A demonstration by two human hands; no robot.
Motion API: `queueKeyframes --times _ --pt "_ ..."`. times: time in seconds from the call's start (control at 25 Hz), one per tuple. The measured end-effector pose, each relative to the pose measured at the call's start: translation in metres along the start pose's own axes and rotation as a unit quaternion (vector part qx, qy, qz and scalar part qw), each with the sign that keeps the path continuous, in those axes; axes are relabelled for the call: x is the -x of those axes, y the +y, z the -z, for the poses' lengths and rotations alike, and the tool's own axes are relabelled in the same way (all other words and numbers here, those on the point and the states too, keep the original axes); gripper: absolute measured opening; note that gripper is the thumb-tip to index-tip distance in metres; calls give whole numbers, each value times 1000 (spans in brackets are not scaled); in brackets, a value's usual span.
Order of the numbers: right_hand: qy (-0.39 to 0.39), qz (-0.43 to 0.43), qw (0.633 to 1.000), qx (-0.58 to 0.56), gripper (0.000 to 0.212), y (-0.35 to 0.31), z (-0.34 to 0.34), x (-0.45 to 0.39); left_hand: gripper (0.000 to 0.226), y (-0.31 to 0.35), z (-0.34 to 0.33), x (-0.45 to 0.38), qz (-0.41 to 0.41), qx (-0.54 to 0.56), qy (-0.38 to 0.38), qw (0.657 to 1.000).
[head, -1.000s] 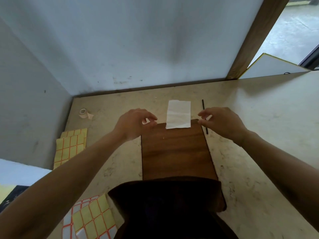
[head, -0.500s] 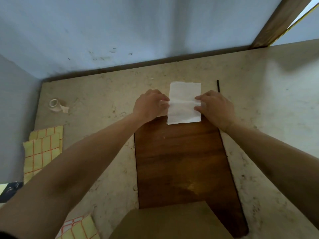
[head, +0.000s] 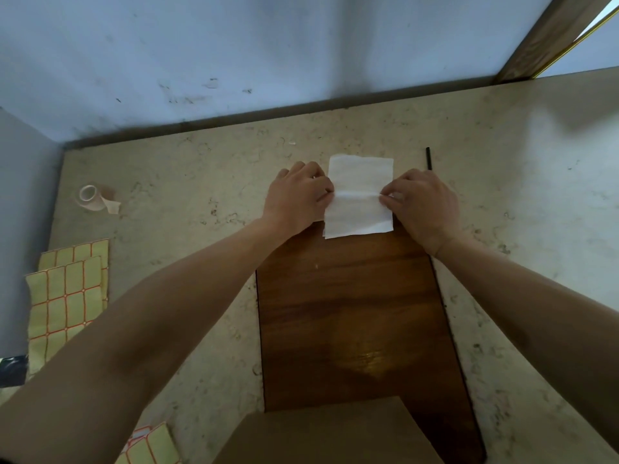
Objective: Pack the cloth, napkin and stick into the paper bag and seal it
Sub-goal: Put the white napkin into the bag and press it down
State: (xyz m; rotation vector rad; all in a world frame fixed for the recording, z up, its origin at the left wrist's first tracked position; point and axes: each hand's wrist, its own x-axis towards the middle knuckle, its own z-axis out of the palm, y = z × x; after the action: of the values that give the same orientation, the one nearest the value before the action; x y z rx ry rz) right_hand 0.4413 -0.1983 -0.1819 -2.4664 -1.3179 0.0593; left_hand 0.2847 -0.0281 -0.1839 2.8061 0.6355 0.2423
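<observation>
A white napkin lies flat at the far end of a brown wooden board, with a crease across its middle. My left hand pinches the napkin's left edge at the crease. My right hand pinches its right edge at the same height. Just beyond my right hand a thin black stick lies on the table, its near part hidden by the hand. A tan paper surface, apparently the paper bag, fills the bottom edge. No cloth is in view.
A roll of tape sits at the left on the marbled table. Yellow label sheets lie at the left edge, and more label sheets at the bottom left. A wall closes the back and a wooden post stands far right.
Both hands moved inward from the board's far corners onto the napkin's side edges and now pinch it. The view tilted; the dark cloth at the bottom left the frame and the tan bag appeared.
</observation>
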Motion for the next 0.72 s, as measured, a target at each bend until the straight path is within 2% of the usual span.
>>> queueKeyframes --times 0.28,0.4,0.56,0.72 --pt "15 3 997 -77 12 -14 24 8 11 14 30 12 8 39 36 999" --pt "-9 -5 985 -172 12 -33 57 18 12 28 61 28 52 126 50 989" --pt "-38 -43 936 -347 4 -68 123 39 3 55 124 56 96 290 83 949" --pt "-35 -58 849 -524 3 -107 194 76 2 88 191 92 112 410 108 899"
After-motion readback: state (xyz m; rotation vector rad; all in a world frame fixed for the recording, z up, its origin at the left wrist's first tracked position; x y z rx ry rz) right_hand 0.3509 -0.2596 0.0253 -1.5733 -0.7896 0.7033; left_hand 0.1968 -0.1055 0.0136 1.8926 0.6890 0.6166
